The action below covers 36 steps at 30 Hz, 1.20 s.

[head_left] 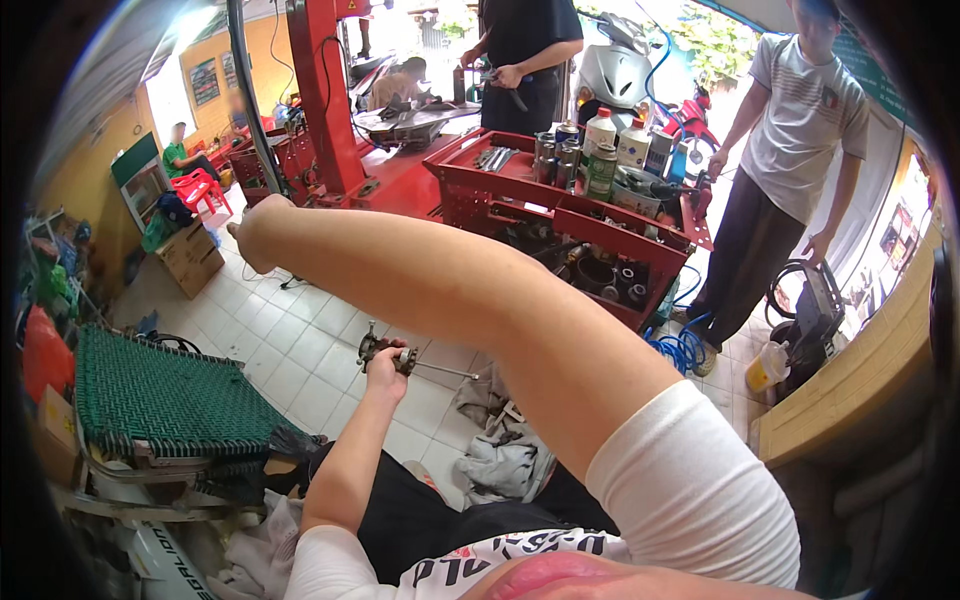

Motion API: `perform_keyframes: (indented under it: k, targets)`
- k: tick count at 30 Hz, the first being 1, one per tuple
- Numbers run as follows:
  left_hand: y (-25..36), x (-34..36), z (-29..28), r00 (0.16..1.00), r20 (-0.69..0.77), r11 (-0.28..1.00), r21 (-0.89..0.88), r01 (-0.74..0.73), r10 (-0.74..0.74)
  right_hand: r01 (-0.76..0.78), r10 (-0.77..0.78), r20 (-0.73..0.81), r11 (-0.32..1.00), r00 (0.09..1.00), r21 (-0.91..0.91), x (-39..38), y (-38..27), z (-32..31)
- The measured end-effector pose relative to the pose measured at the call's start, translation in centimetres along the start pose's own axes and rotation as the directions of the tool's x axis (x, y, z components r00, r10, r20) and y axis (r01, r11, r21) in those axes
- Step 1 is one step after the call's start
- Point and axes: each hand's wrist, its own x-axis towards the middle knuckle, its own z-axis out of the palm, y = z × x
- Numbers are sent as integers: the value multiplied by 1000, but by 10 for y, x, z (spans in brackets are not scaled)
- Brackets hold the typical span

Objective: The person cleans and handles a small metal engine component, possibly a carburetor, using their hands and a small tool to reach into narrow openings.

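Note:
My left hand (383, 372), low in front of me, is closed around a small greasy metal engine part (372, 350) that looks like a carburetor. From beside it a thin metal rod (445, 372) sticks out to the right. My right arm reaches far across the view to the left, above the left hand. At its end my right hand (262, 232) is bent at the wrist, near the red lift post. Its fingers are mostly hidden, so I cannot tell whether they hold anything. Grey-white rags (505, 455) lie on the tiles below my right arm.
A red tool cart (570, 215) with bottles and cans stands ahead, by a red lift post (330, 100). A green woven lounger (165, 390) is at left. One person (800, 130) stands at right near a blue hose (680, 350); another (530, 60) works behind the cart.

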Motion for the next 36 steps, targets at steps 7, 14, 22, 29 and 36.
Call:
perform_keyframes:
  k: [7,14,22,29,36]
  targets:
    - [3,-6,5,999,-36,999,0,-35,35,85,-80,-180,996,980,23,-10,4,22]
    - [15,-28,25,996,-72,998,-27,-56,54,234,-210,-149,957,966,170,-59,28,141]
    - [10,-32,33,996,-76,998,-25,-53,51,-50,151,-115,791,982,610,-183,45,315]
    - [-2,-27,29,997,-76,1000,-29,-6,3,-138,375,-56,470,925,872,-269,19,360]
    - [-11,-27,31,996,-79,1000,7,30,-29,-108,359,166,-178,919,978,-306,18,409]
